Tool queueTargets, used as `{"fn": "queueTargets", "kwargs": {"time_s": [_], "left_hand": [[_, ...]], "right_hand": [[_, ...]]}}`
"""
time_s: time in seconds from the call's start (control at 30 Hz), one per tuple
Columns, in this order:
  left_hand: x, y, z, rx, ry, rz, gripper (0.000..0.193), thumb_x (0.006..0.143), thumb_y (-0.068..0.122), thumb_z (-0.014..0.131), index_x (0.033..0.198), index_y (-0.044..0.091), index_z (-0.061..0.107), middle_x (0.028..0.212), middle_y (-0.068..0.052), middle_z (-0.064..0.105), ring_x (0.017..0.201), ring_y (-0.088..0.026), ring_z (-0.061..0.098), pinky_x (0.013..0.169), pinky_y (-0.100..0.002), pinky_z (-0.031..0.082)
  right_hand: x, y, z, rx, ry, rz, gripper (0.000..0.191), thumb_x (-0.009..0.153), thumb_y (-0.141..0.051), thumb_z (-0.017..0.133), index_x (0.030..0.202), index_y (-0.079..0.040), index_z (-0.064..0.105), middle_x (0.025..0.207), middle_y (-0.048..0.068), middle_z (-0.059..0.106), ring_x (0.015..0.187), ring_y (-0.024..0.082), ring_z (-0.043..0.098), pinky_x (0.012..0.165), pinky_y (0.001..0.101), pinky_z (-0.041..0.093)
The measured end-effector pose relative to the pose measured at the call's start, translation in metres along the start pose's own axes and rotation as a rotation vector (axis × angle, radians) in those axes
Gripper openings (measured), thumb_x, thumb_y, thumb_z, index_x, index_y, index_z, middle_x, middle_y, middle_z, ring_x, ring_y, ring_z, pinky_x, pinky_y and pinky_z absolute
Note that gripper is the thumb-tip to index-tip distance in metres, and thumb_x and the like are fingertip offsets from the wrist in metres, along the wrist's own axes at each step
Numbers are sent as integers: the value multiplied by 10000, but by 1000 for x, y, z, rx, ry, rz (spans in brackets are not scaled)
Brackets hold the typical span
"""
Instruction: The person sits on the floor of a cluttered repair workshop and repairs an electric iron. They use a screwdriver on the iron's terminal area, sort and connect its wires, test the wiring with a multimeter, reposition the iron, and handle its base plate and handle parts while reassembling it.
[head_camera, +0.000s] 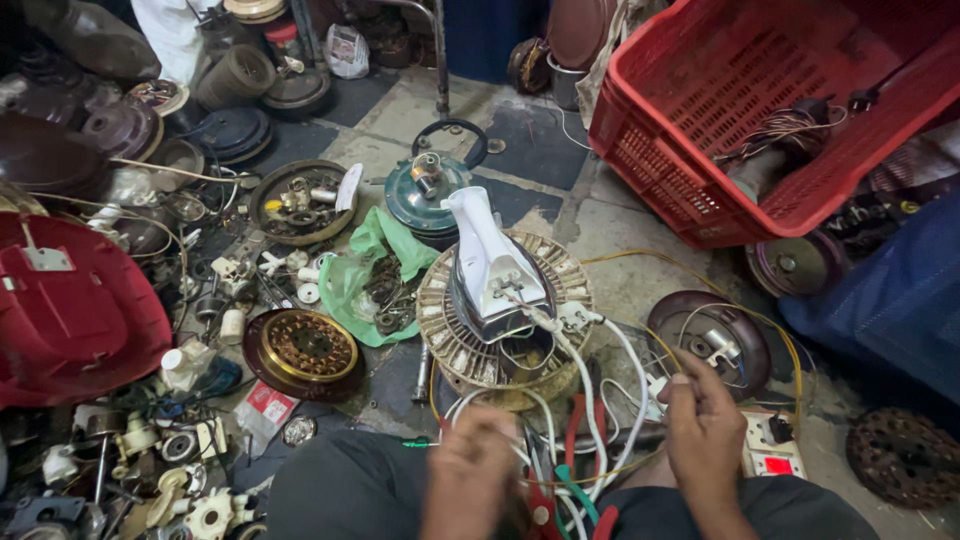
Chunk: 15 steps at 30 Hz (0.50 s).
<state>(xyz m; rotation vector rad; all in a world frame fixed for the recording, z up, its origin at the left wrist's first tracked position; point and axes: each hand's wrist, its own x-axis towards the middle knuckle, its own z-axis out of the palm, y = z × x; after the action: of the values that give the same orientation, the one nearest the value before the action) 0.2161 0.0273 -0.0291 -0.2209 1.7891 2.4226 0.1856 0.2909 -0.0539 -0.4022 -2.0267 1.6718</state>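
Two hands low in our view: left hand (470, 480) blurred, grip unclear; right hand (706, 430) pinching white insulated wires (590, 400) running to white-handled steel iron (493, 268) atop round wound stator (506, 318) on floor. We judge wiring unfinished, ends loose.

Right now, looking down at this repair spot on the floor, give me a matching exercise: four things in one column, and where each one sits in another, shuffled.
Things:
1. clothes iron
2. red crate
3. green plastic bag
4. white wires

Places:
A. between the left hand and right hand
B. tilted, upper right
C. atop the round wound motor core
D. left of that core, holding small metal parts

Pairs: 1-C, 2-B, 3-D, 4-A
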Motion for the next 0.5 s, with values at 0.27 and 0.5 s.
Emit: {"fn": "queueTargets", "kwargs": {"time_s": [0.27, 0.5], "left_hand": [[30, -66, 86, -201, -242, -78, 101, 997, 96, 659, 1053, 36, 600, 698, -72, 643, 534, -129, 601, 491, -277, 501], [66, -87, 110, -181, -86, -105, 103, 981, 103, 646, 1055, 43, 608, 718, -45, 652, 541, -107, 593, 481, -263, 498]], "right_hand": [[7, 10, -5, -57, 16, 6, 361, 998, -116, 575, 1341, -45, 663, 805, 43, 677, 658, 62, 566, 585, 225, 464], [17, 26, -2, -119, -25, 58, 365, 962, -114, 588, 1308, -67, 692, 807, 64, 727, 641, 84, 585, 575, 259, 479]]}}
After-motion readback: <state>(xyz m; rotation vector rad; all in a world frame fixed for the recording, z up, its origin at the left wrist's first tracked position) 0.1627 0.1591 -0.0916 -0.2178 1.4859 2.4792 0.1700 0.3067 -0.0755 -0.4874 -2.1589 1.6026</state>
